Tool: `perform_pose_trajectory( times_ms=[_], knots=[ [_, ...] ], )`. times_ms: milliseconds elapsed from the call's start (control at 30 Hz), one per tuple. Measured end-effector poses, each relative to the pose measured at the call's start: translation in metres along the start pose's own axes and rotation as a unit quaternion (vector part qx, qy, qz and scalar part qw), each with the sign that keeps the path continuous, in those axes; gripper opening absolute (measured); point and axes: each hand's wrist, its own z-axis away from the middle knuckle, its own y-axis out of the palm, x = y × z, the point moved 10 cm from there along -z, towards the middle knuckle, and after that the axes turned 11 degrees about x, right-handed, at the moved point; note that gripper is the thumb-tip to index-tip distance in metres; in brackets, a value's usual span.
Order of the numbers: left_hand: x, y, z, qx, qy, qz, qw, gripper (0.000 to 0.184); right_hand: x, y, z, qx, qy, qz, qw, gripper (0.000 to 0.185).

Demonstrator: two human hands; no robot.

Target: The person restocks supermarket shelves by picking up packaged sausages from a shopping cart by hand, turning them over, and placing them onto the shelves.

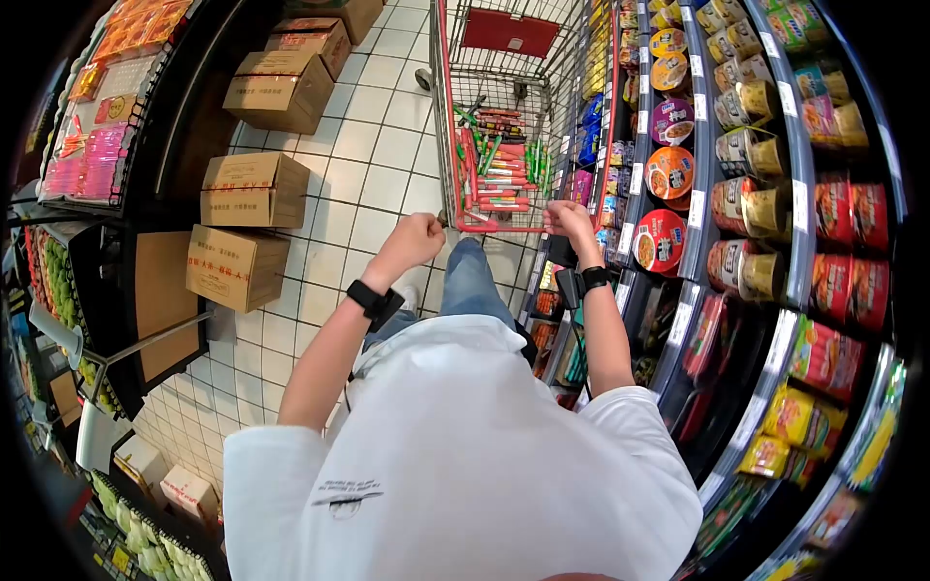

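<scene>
While left hand (413,242) and right hand (572,221) curl (whether gripping, I can't tell), the wire cart (508,32) is red-trimmed.

The floor is made of shiny white square tiles with thin dark lines (358,145), and bright light shines on them at eleven o'clock. From nine to eleven o'clock, brown cardboard boxes with printed words (235,266) sit on the floor. Behind them, at ten o'clock, is a big black store stand (184,116) with orange and pink packs on top. At eight o'clock there are pale green vegetables (145,542). From one to four o'clock, long shelves with white price tags (800,254) hold bright food cups and packs.
</scene>
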Motion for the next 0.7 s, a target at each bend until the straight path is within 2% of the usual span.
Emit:
perform_pose_trajectory(
  times_ms=[100,233,300,433,500,533,567,633,667,700],
  knots=[
    [-0.030,0.011,-0.015,0.047,-0.022,0.017,0.999,0.014,0.013,-0.018,-0.065,0.024,0.035,0.002,0.999,0.020],
    [-0.051,0.020,-0.078,0.080,-0.102,0.013,0.991,0.012,0.023,-0.022,-0.147,0.084,0.064,-0.023,0.994,0.027],
    [-0.054,0.036,-0.117,0.071,-0.104,0.034,0.991,0.014,-0.002,-0.022,-0.179,0.082,0.133,-0.008,0.988,0.032],
    [-0.044,0.082,-0.210,0.002,-0.057,0.017,0.998,0.018,-0.049,-0.016,-0.233,0.107,0.210,-0.132,0.963,0.037],
    [-0.015,0.114,-0.246,0.039,-0.143,0.020,0.989,0.023,-0.065,-0.017,-0.245,0.109,0.220,-0.124,0.961,0.039],
    [-0.003,0.125,-0.263,0.044,-0.155,0.027,0.987,0.023,-0.067,-0.018,-0.252,0.108,0.212,-0.119,0.964,0.041],
    [0.016,0.137,-0.277,0.046,-0.189,0.077,0.978,0.025,-0.073,-0.017,-0.255,0.110,0.226,-0.117,0.961,0.041],
    [0.042,0.147,-0.303,0.056,-0.228,0.130,0.963,0.027,-0.075,-0.024,-0.256,0.048,0.231,-0.157,0.959,0.030],
    [0.059,0.152,-0.310,0.071,-0.274,0.193,0.940,0.028,-0.075,-0.018,-0.259,0.053,0.237,-0.212,0.947,0.035],
    [0.076,0.160,-0.315,0.087,-0.317,0.256,0.909,0.030,-0.083,-0.018,-0.265,0.049,0.249,-0.210,0.944,0.035]
  ],
)
